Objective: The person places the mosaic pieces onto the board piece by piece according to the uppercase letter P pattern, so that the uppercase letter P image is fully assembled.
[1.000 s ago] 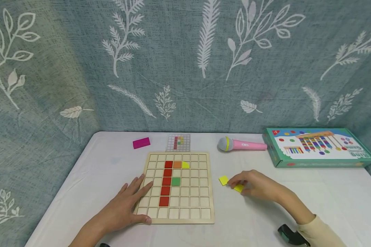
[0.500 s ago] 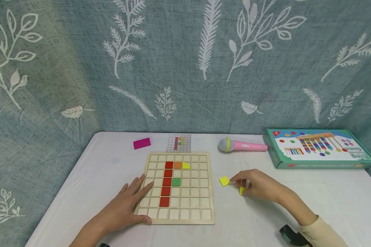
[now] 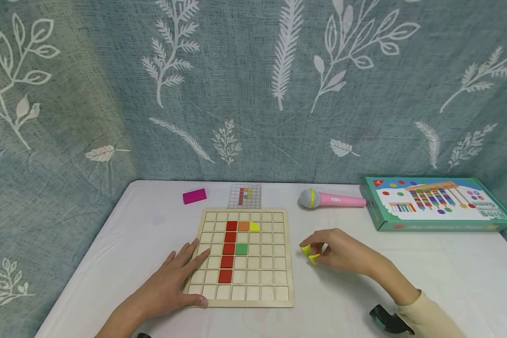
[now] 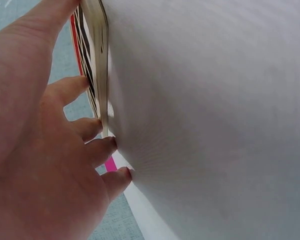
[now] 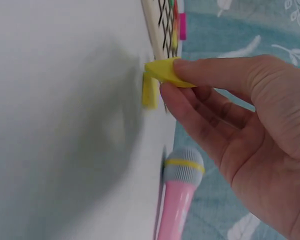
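Note:
My left hand [image 3: 165, 286] rests spread against the left side of a wooden grid board [image 3: 241, 303], thumb at its front corner and fingertips on its left rim. On the board lie a column of red squares [image 3: 228, 249], an orange square [image 3: 243, 226], a yellow quarter-round piece [image 3: 254, 226] and a green square [image 3: 241, 249]. Right of the board, my right hand [image 3: 342, 251] pinches a yellow tile [image 5: 165, 71] between thumb and index finger, holding it tilted. Close under it, a second yellow tile [image 5: 149, 92] lies on the white table, partly covered by the fingers in the head view.
Behind the board lies a small pattern card [image 3: 245, 196] with a matching coloured grid. A magenta rectangle [image 3: 195, 196] is to its left. At the back right, a pink toy microphone [image 3: 338, 199] lies beside a green toy box [image 3: 439, 204]. A leaf-patterned curtain [image 3: 245, 94] hangs behind.
My right hand has picked up the nearer yellow tile from the table and carried it left, over the other yellow tile. My left hand has stayed on the board.

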Demonstrator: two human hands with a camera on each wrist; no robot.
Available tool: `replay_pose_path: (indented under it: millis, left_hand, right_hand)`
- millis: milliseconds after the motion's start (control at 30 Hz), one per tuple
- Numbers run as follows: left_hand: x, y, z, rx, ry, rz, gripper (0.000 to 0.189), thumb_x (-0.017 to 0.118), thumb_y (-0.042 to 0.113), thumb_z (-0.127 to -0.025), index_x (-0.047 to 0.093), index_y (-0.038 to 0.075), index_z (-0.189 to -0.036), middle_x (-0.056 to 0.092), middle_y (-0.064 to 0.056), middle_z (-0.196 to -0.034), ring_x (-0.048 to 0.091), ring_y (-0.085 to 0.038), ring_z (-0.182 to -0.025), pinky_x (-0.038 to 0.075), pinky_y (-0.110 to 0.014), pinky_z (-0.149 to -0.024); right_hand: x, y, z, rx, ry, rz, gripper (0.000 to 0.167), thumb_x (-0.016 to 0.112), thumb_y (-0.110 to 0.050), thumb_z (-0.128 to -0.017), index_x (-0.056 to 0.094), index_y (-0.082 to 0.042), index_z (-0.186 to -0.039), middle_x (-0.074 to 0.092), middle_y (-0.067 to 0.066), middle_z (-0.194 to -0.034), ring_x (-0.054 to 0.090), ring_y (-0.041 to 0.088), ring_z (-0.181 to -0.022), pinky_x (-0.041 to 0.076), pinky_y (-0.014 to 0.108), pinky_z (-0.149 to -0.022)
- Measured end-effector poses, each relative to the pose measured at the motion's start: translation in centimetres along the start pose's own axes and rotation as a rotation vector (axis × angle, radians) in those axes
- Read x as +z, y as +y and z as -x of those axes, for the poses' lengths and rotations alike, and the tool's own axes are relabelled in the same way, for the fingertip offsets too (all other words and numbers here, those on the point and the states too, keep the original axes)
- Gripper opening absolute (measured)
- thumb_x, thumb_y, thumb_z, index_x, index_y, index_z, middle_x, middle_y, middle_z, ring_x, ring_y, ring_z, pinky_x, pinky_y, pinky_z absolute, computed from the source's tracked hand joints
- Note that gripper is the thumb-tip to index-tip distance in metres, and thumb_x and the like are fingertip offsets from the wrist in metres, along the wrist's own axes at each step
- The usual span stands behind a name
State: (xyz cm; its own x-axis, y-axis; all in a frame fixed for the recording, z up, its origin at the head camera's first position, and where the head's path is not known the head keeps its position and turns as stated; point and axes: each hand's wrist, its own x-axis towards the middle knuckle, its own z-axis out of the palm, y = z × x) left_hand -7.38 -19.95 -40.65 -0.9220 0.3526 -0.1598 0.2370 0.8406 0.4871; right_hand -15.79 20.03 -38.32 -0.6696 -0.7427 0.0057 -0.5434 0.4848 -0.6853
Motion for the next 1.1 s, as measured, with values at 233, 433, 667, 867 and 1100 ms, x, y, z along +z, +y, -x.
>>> replay_pose_path:
  millis: [233,433,667,867,1100]
  left_hand:
    - [0.0,0.0,0.0,-0.005,0.0,0.0,0.11,0.074,0.07,-0.062,0.039,0.017,-0.151,0.019,-0.017,-0.161,0.017,-0.043,-0.146,0.014,-0.063,-0.115]
    - [0.0,-0.1,0.0,-0.01,-0.002,-0.004,0.11,0.074,0.071,-0.061,0.04,0.017,-0.151,0.02,-0.017,-0.161,0.017,-0.043,-0.146,0.015,-0.063,-0.115]
    - [0.0,0.0,0.1,0.007,0.01,-0.004,0.109,0.073,0.072,-0.062,0.04,0.017,-0.151,0.02,-0.017,-0.161,0.018,-0.043,-0.146,0.016,-0.064,-0.114]
    - [0.1,0.0,0.1,0.008,0.012,-0.008,0.109,0.075,0.07,-0.062,0.04,0.017,-0.151,0.021,-0.017,-0.161,0.018,-0.044,-0.145,0.016,-0.064,-0.114]
    - [0.1,-0.1,0.1,0.003,0.008,0.0,0.108,0.075,0.069,-0.064,0.039,0.017,-0.151,0.019,-0.016,-0.161,0.017,-0.042,-0.146,0.014,-0.063,-0.115]
  right_hand:
    - [1.1,-0.7,-2.7,-0.045,0.055,0.015,0.027,0.071,0.004,-0.085,0.069,0.0,-0.112,0.064,-0.003,-0.088,0.058,0.007,-0.084,0.057,0.022,-0.075]
    - [2.2,-1.4,-5.1,-0.072,0.066,-0.012,0.027,0.071,0.003,-0.086,0.069,0.0,-0.113,0.066,-0.001,-0.092,0.06,0.009,-0.085,0.056,0.021,-0.075]
    - [3.6,-2.2,-7.2,-0.073,0.061,-0.051,0.026,0.071,0.001,-0.087,0.069,0.0,-0.113,0.067,0.0,-0.093,0.059,0.009,-0.085,0.055,0.02,-0.076]
    - [4.6,-2.6,-8.6,-0.097,0.063,-0.066,0.025,0.071,-0.001,-0.088,0.069,0.0,-0.112,0.068,0.001,-0.095,0.059,0.008,-0.085,0.055,0.02,-0.077]
    - [5.4,-3.0,-9.9,-0.098,0.089,-0.041,0.023,0.073,0.0,-0.086,0.071,0.0,-0.109,0.067,0.0,-0.09,0.059,0.008,-0.082,0.055,0.02,-0.076]
